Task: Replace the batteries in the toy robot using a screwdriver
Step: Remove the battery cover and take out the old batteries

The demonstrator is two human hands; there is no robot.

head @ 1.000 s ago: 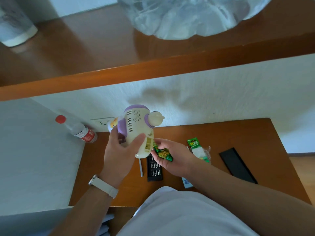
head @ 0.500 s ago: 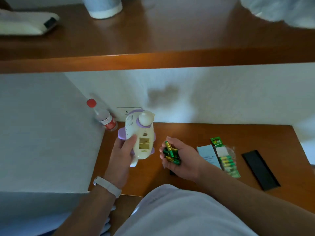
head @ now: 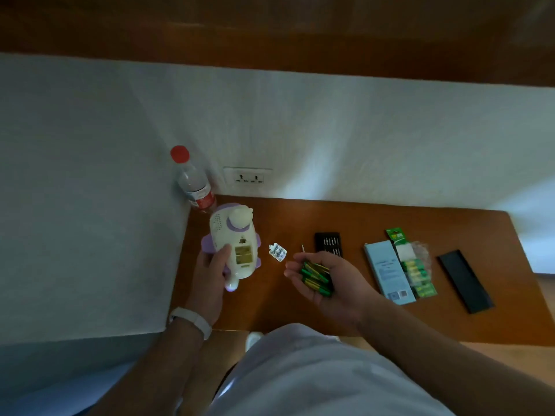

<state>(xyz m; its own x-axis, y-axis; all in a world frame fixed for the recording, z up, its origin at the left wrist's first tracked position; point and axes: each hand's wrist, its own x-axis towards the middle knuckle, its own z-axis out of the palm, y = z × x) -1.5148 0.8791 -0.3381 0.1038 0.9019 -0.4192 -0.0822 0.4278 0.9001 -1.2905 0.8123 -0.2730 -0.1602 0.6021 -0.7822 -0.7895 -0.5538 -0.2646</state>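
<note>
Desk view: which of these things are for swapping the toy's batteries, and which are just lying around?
For the job: toy robot in the left hand, loose batteries in the right hand, battery cover, screwdriver bit case, battery pack.
Just lying about: water bottle, wall socket, pale blue box, black strip.

dim, underexposed frame. wall (head: 330,139) softly lit, pale patch right of centre, greyer toward left. shelf (head: 270,31) above nearly black. table (head: 375,223) far edge bowed by wide lens. slight blur throughout; shirt (head: 315,370) at bottom softest. green of batteries (head: 315,274) reads clearly.
</note>
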